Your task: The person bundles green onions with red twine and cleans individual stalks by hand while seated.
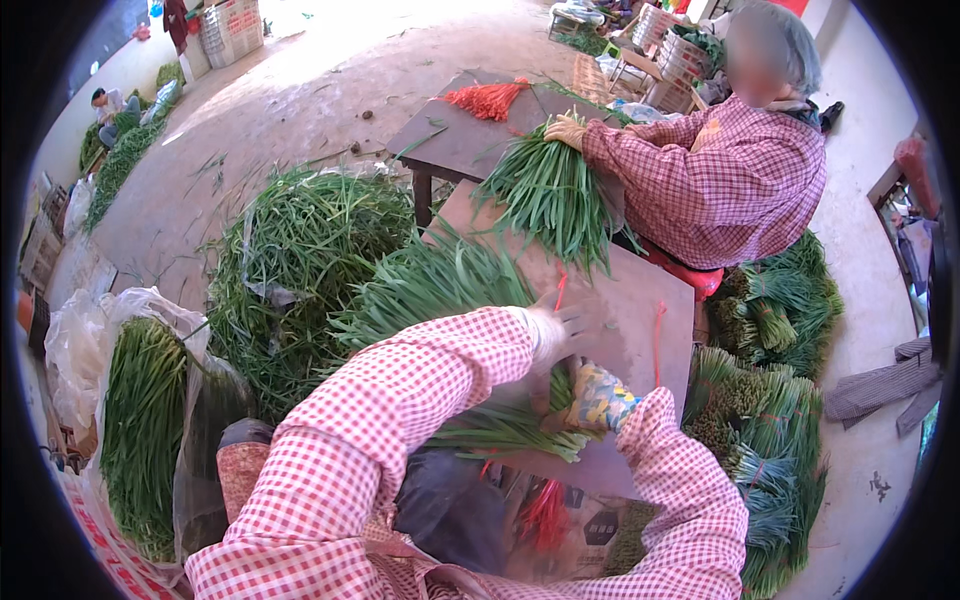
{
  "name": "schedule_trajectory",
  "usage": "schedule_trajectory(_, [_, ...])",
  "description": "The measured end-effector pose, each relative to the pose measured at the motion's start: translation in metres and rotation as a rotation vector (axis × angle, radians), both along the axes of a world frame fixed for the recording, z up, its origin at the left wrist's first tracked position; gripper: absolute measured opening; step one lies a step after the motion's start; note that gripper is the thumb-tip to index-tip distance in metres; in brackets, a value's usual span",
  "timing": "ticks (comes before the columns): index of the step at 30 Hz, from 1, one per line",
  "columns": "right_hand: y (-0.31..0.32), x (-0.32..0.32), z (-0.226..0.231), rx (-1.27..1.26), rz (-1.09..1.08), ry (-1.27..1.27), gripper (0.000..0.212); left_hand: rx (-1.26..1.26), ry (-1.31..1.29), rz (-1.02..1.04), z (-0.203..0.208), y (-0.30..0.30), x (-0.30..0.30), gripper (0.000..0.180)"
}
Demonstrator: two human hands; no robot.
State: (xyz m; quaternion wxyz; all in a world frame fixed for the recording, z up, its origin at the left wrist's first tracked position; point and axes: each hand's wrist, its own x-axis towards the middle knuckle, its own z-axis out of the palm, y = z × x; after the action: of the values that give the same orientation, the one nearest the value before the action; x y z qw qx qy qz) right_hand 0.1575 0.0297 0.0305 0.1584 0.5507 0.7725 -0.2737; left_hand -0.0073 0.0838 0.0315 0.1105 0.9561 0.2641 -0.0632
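Greens (500, 428) lie bunched at the table's (640, 350) near edge, the stalk end held in the worker's right hand (598, 398), in a patterned glove. The left hand (552, 335), pale-gloved and blurred, has its fingers spread just beside a red tie (561, 286). A leafy pile (440, 280) lies beyond that arm; opposite, a co-worker (720, 190) handles another bunch (550, 195).
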Motion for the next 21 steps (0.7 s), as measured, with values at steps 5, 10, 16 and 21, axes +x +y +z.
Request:
schedule_trajectory(5, [-0.008, 0.000, -0.005, 0.035, -0.016, 0.052, 0.120, -0.379, 0.191, 0.135, -0.013, 0.005, 0.004, 0.128])
schedule_trajectory(10, [-0.014, 0.017, -0.025, 0.162, 0.005, 0.108, 0.117, -0.338, 0.151, 0.238, 0.008, -0.025, 0.007, 0.127])
schedule_trajectory(16, [-0.006, 0.041, -0.044, 0.134, -0.152, 0.706, 0.081, -0.255, 0.152, 0.263, 0.004, -0.030, -0.002, 0.125])
schedule_trajectory(21, [0.002, 0.053, -0.098, 0.110, -0.603, 1.306, 0.022, -0.250, 0.180, 0.226, -0.001, -0.027, 0.001, 0.120])
